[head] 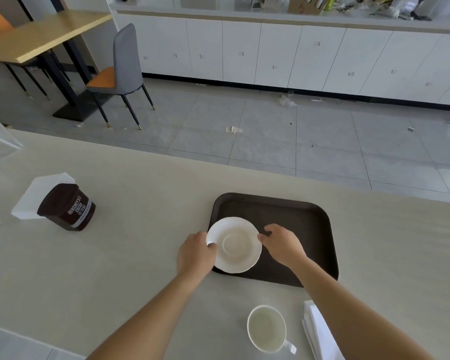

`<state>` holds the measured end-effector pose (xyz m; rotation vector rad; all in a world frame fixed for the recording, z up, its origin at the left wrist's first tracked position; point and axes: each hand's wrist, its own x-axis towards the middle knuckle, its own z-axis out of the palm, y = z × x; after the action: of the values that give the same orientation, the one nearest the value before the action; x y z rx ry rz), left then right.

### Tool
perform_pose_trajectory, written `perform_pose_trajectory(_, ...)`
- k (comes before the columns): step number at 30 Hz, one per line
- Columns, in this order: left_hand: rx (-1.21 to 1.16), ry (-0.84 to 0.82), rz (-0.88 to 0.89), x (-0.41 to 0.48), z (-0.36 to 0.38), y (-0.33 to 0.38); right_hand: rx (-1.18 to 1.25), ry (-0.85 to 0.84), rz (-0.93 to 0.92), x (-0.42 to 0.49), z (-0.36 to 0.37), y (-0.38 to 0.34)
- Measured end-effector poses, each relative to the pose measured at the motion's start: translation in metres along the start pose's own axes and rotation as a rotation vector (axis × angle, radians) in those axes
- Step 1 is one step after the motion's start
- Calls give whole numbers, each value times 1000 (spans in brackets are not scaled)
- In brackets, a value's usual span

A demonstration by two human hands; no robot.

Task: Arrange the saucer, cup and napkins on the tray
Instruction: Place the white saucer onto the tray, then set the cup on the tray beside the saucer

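Saucer [234,244] placed at left edge of dark tray [304,216], gripped at opposite rims by left hand [196,252] and right hand [281,242]; whether fully seated or tilted, cannot tell. Step one judged nearly complete, release pending. Cup [266,328] standing empty on counter [140,255], near tray, not yet moved. Folded napkins [318,333] lying just beside cup, partly under right forearm, also outstanding. Cocoa tin [66,207] well apart, not involved.
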<state>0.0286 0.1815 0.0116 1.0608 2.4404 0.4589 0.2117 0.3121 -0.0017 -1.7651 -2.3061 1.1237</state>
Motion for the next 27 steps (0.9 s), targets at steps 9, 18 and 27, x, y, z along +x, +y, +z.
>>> perform_pose_trajectory(9, 372, 49, 19, -38, 36, -95, 185, -58, -31, -127, -18, 71)
perform_pose_trajectory(18, 307, 99, 7, -46, 60, -97, -32, -257, -74, -191, -2, 97)
perform_pose_trajectory(27, 287, 211, 29, -49, 62, -97, -8, 19, -167, -188, 29, 90)
